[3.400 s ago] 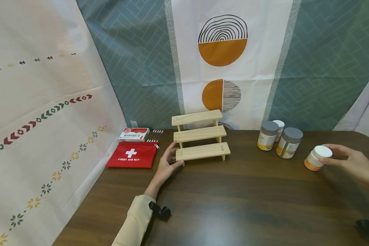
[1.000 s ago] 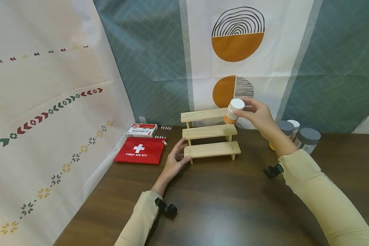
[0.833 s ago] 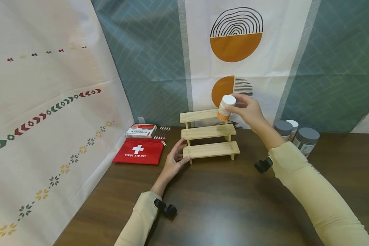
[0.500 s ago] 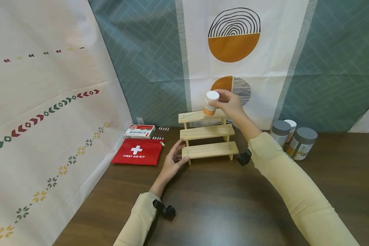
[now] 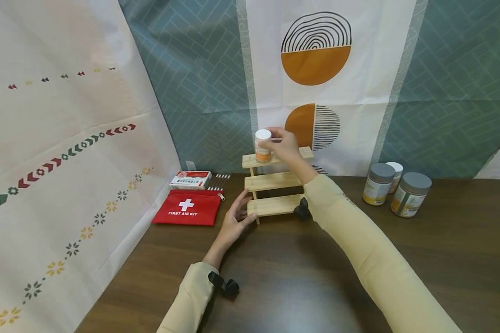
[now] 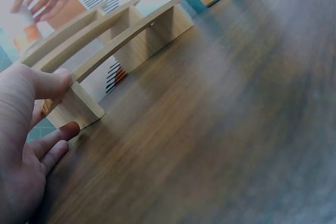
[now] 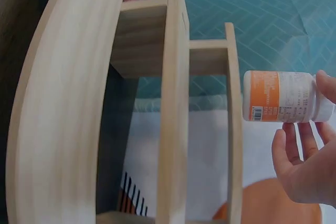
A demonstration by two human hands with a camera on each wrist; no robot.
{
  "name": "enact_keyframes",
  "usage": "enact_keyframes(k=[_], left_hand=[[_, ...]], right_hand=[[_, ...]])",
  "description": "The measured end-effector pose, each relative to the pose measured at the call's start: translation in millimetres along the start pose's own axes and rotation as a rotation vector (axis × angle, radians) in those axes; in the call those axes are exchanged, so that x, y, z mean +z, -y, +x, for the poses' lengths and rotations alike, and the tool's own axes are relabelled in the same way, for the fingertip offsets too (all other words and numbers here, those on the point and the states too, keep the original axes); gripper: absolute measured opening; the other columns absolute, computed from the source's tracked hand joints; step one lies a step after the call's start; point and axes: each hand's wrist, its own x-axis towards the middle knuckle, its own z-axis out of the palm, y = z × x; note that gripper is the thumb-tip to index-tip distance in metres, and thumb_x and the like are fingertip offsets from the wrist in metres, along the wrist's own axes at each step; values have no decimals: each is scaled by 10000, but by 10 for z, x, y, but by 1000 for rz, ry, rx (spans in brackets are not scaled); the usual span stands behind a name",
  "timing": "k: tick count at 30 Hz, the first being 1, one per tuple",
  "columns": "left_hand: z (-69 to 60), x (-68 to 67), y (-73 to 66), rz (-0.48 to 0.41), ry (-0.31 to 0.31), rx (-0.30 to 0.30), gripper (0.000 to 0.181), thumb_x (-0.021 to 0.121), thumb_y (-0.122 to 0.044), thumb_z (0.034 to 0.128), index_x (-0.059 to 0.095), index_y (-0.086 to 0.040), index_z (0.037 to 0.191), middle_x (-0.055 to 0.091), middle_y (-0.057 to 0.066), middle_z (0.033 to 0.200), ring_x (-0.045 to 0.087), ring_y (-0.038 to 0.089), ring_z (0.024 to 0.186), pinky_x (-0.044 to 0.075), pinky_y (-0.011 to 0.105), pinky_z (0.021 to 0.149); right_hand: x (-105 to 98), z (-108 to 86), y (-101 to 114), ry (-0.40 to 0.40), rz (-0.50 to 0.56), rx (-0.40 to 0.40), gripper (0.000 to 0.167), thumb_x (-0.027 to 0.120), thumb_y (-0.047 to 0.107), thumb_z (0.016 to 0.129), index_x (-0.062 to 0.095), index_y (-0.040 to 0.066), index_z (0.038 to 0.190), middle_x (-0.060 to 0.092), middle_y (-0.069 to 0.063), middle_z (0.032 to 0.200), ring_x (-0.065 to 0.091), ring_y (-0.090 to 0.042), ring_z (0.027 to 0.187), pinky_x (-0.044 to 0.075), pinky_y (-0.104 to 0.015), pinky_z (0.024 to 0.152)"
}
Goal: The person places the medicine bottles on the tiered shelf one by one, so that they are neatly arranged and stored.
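Observation:
A small white pill bottle (image 5: 263,150) with an orange label band stands upright at the left end of the top step of a three-step wooden display rack (image 5: 272,181). My right hand (image 5: 286,147) holds the bottle near its white cap, coming from the right. In the right wrist view the bottle (image 7: 278,97) has its base at the top board's edge. My left hand (image 5: 232,224) grips the left end of the rack. In the left wrist view its thumb (image 6: 52,83) presses the lowest board while other fingers lie by the leg below.
Left of the rack lie a red first aid pouch (image 5: 187,208), a white-and-red box (image 5: 190,180) and several cotton swabs (image 5: 219,181). At right stand two grey-lidded jars (image 5: 377,185) and a white-capped bottle (image 5: 395,175). A patterned cloth (image 5: 191,88) hangs behind the table.
My right hand has carried the pill bottle from the table's right side, leftward over the rack, and down onto the top step's left end. My left hand stays at the rack.

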Motion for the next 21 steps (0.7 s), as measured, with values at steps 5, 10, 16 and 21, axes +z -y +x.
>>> enact_keyframes(k=[5,10,16,21], left_hand=[[-3,15,10,-12,-8,8,744,663,2,890,314,-141,1531,487,227,1453,618,419,1074,486,440,960],[-12,15,7,-7,-4,-7,729,656,-3,897,316,-133,1529,489,222,1454,623,392,1077,491,432,965],[8,8,-2,-14,-8,-4,724,659,-20,901,318,-134,1529,483,218,1462,616,395,1087,489,443,967],[-3,13,-5,-12,-13,-10,734,670,-14,890,329,-146,1526,489,220,1455,611,411,1099,485,445,973]], right_hand=[[107,10,-27,2,-39,4,524,716,185,882,547,90,1369,586,-128,1354,543,-303,1224,482,-421,1010],[145,2,-53,-5,-87,1,545,703,233,899,519,111,1398,573,-115,1376,534,-292,1234,478,-415,1015],[160,25,-74,-12,-114,-28,546,689,250,911,504,126,1410,565,-110,1379,539,-283,1220,499,-417,979],[146,16,-120,23,-161,-59,635,689,242,910,400,106,1458,535,-152,1384,550,-304,1211,496,-430,983]])
